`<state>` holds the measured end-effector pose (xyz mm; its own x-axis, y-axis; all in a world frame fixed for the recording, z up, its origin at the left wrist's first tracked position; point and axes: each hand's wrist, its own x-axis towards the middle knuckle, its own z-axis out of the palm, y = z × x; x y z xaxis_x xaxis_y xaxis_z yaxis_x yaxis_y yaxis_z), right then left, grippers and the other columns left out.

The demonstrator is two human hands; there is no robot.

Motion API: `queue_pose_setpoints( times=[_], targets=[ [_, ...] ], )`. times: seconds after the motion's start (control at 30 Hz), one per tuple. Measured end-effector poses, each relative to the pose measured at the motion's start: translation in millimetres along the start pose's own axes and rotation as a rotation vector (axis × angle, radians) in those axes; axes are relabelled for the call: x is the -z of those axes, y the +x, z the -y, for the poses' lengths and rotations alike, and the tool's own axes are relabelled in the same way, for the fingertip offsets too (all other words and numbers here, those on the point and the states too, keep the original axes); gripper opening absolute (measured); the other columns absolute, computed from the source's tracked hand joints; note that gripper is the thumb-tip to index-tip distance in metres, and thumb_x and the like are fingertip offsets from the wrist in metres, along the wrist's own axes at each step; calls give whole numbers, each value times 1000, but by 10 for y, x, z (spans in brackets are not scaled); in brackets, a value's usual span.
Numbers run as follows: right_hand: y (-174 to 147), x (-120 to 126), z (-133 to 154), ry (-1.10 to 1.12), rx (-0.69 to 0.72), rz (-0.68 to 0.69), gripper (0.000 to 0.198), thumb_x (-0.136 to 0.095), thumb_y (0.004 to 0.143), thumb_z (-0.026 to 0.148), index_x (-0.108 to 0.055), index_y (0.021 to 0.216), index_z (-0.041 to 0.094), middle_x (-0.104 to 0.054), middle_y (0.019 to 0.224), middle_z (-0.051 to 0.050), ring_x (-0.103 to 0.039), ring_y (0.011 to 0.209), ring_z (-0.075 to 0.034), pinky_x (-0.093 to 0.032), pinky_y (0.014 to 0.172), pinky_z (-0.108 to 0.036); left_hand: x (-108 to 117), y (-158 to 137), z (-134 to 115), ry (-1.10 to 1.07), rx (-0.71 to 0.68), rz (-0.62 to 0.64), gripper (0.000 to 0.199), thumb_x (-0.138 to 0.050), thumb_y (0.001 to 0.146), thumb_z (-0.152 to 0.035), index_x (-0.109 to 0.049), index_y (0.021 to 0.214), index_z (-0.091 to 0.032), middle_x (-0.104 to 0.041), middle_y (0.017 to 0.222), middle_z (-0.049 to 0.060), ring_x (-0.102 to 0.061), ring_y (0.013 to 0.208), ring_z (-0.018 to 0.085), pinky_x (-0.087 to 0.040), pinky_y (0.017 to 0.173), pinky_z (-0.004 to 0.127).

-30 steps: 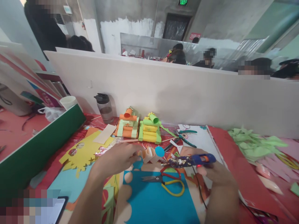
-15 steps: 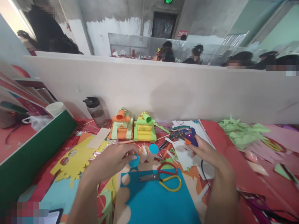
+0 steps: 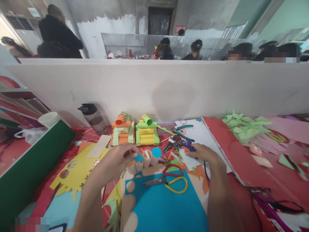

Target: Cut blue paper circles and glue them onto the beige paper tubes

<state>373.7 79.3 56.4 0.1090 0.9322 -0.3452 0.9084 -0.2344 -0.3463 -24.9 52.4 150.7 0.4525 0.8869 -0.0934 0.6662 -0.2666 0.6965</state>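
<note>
Partition [image 3: 135, 83] along surface's [image 3: 293, 161] far edge. Before it, left to right: bottle [image 3: 95, 120], two paper models [image 3: 147, 132] side by side, pliers [image 3: 187, 126]. Slanting row of paper tubes [image 3: 147, 159] before models; disc [image 3: 156, 152] on rightmost tube. Glue gun [image 3: 189, 146] right of tubes, just before pliers. Card sheet [image 3: 169, 209] at middle of near edge, scissors [image 3: 161, 181] on its far part. Upright board [image 3: 36, 161] toward left edge, cup [image 3: 49, 120] beside its far end. Paper scraps [image 3: 246, 126] near far right corner.

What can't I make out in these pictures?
All in the head view:
- Grip of the glue gun: mostly hidden by the right hand.
- Whether the left hand grips the left blue disc: too small to judge.
- Dark-edged device: cut off by the bottom edge.
- Red sign: writing too small.
</note>
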Motion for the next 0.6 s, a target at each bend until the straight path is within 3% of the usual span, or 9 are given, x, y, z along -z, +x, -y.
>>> queue_pose_setpoints(
  times=[0.13,0.3,0.4,0.53,0.6],
  targets=[
    [-14,-3,15,29,-2,19,26,-72,74,44,-61,74,20,-71,71,-3,-65,64,-21,-40,54,-26,-43,76,56,-134,-8,-91,21,-52,94,-38,-64,89,-21,-67,82,1,-59,73,15,-45,67,26],
    [-170,115,225,80,78,-60,27,-64,83,47,-60,93,22,-68,73,-1,-62,62,-18,-38,54,-26,-138,185,106,-341,-6,-168,21,-59,91,-39,-62,85,-19,-65,78,1,-60,73,15,-47,67,26],
    [-308,190,514,67,209,-87,35,-63,85,51,-59,106,23,-69,90,-3,-64,72,-19,-44,62,-27,-197,228,104,-355,-2,-157,21,-60,90,-39,-63,85,-19,-66,78,1,-62,73,16,-47,66,27],
    [-467,182,955,183,507,110,53,-67,86,50,-54,133,28,-67,122,-7,-65,99,-24,-51,78,-31,-266,258,66,-305,29,-155,19,-61,88,-37,-66,84,-19,-69,80,1,-63,71,16,-46,65,27],
    [-507,129,1130,210,608,127,62,-71,84,48,-52,139,28,-59,139,-9,-59,119,-28,-49,92,-35,-297,266,42,-273,39,-148,18,-60,89,-36,-67,84,-21,-70,80,0,-62,69,16,-44,63,26]
  ],
)
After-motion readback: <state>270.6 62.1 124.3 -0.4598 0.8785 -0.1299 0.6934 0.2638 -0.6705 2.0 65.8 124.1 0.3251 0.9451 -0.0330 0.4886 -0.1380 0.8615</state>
